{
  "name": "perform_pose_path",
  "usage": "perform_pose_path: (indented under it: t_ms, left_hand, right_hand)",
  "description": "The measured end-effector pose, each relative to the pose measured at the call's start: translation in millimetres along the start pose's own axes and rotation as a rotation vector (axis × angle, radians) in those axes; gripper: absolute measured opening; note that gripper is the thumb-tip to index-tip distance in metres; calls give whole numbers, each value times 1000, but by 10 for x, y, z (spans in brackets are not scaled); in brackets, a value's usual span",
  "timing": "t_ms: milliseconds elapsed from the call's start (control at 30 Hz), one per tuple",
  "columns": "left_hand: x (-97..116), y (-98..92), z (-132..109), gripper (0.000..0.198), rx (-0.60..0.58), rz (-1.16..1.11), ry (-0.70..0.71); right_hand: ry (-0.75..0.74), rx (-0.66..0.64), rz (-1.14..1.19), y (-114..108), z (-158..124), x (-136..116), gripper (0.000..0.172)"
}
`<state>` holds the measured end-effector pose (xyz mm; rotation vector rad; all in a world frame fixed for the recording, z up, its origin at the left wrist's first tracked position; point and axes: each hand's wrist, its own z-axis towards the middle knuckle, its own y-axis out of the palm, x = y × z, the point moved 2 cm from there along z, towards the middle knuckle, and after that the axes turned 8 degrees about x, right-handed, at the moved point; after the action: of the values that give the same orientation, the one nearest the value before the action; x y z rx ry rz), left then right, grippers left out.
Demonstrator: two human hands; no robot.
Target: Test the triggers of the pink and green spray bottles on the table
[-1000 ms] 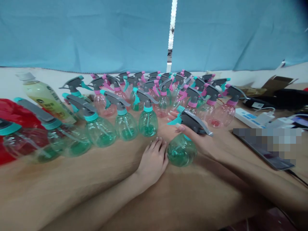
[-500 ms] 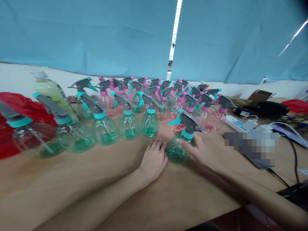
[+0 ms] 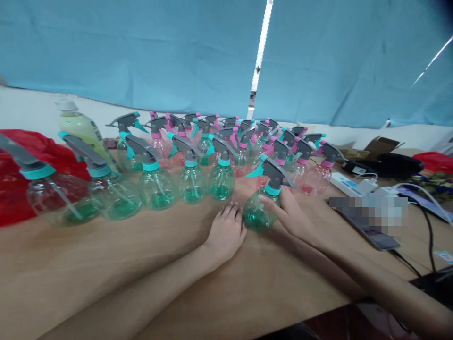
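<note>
Moved: the clear green-tinted plastic spray bottle now stands nearer upright, and the right hand has dropped from its grey trigger head to its round body.
Right hand: the grip is closed around the bottle's body, with the index fingertip on its near side; this hold probably steadies the round shape against tipping.
Left hand: the left hand rests palm-down on the tan desk, its grip open and empty, fingertips just beside the bottle, as if bracing the arm.
Bottle: on the desk, slightly tilted, just in front of the rows of green- and pink-tinted spray bottles.
Rest: a crumpled red plastic bag lies at far left, a white power strip at right, and a blue curtain hangs behind.
</note>
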<state>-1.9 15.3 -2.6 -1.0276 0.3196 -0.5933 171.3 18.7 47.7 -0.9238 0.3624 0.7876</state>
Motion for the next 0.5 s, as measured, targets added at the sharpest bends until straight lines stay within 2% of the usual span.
perform_pose_path:
  t_ms: [267,500]
  left_hand:
    - [1,-32,6,34,17,13,-30]
    - [3,-53,13,30,16,9,-40]
  right_hand:
    - [-46,-10,-112,72,156,47,45]
    - [-75,16,-86,139,322,88,39]
